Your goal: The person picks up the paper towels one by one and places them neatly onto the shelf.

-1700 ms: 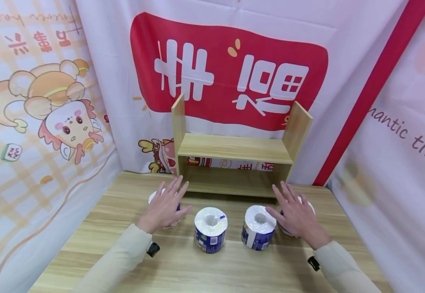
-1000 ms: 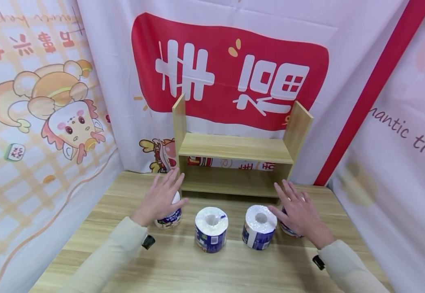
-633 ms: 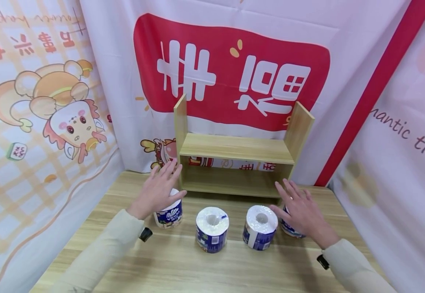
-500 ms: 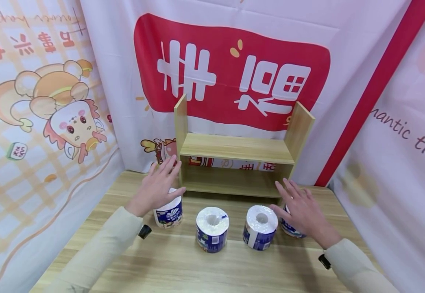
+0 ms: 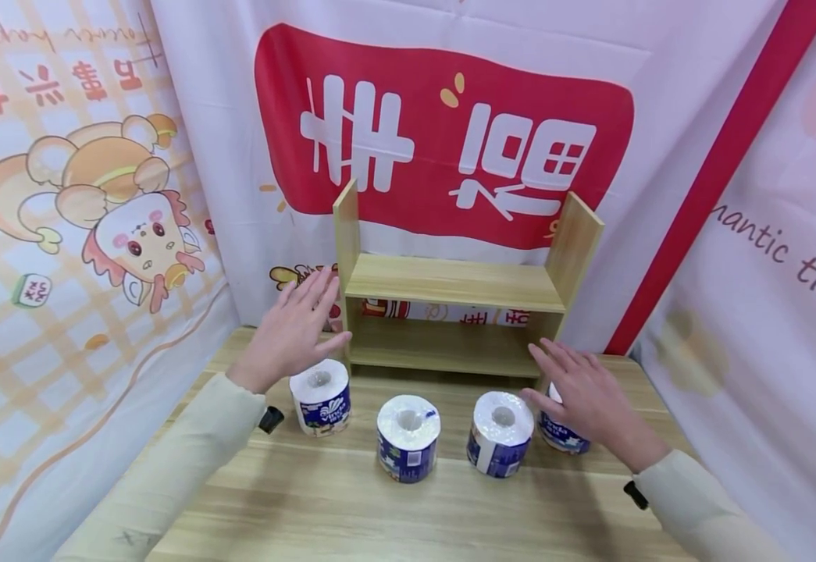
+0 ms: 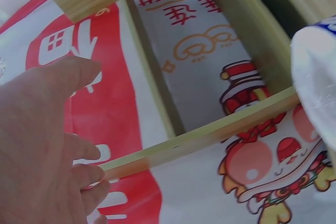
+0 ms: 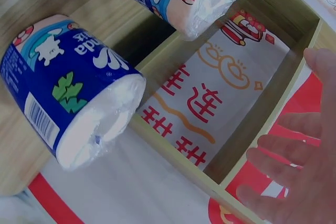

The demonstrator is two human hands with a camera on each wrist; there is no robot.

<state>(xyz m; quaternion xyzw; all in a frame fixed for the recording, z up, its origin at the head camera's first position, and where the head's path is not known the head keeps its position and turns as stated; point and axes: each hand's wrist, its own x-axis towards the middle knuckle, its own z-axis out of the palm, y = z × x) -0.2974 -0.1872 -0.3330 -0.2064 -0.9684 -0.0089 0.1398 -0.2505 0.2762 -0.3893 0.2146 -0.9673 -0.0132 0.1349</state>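
Observation:
My left hand [image 5: 286, 334] hovers with spread, straight fingers above and behind the outer left toilet paper roll [image 5: 324, 411]. The right hand [image 5: 582, 396] is held the same way over the outer right roll [image 5: 564, 437], hiding part of its top. Both hands look free of anything. Between them stand the inner left roll [image 5: 408, 459] and the inner right roll [image 5: 499, 454], upright in blue-and-white wrapping. In the right wrist view, fingers [image 7: 275, 150] lie beside the shelf's edge, apart from the large roll [image 7: 63, 85]. The left wrist view shows a roll's white end [image 6: 314, 69].
A two-tier wooden shelf [image 5: 453, 282] stands behind the rolls, against a printed cloth backdrop [image 5: 443, 133]. Its side panels [image 5: 576, 242] rise above the upper board. Cloth walls border the wooden table [image 5: 379, 523] on left and right.
My left hand has lifted and moved left and back, uncovering the top of the outer left roll. The right hand has shifted slightly right, showing more of its roll. The rolls stay put.

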